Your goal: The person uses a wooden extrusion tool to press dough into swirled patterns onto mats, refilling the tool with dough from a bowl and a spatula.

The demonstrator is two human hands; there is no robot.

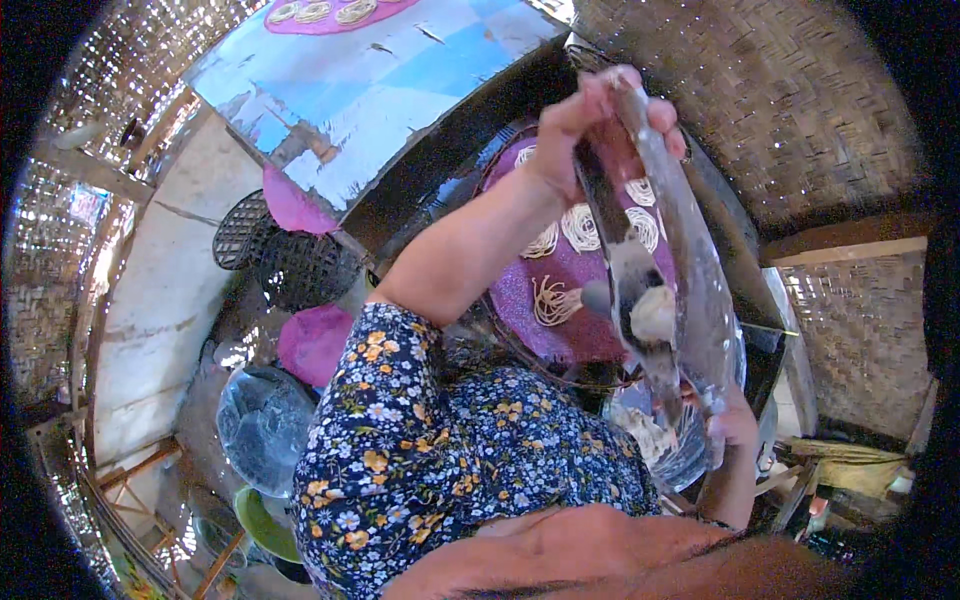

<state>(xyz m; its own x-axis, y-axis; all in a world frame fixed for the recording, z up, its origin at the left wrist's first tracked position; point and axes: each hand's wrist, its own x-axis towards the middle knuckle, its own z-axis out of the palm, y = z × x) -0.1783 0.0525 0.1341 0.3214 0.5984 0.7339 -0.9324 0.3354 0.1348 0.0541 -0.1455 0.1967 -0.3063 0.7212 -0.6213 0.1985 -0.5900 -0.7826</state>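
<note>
Both my hands hold a long, worn, greyish two-piece dough press [690, 240], stretched aslant before me. My left hand [605, 120] is wrapped round its far end. At the near right end, my right hand [735, 425] is closed on it, its fingers partly hidden. A lump of pale dough [653, 313] shows between the two pieces. Below lies a round purple sheet [590, 335] bearing several flat coils of pale dough strands [580, 228]. One loose bunch of strands [553, 302] lies uncoiled near its left side. The press covers part of the sheet.
Pale dough [645, 430] lies by a clear plastic-lined container [685, 455] under my right hand. A blue-and-white covered table [330, 110] stands far left, with more coils on a pink sheet [340, 12]. Black baskets [300, 270] and a plastic-covered basin [265, 430] sit left. Woven walls [740, 110] surround.
</note>
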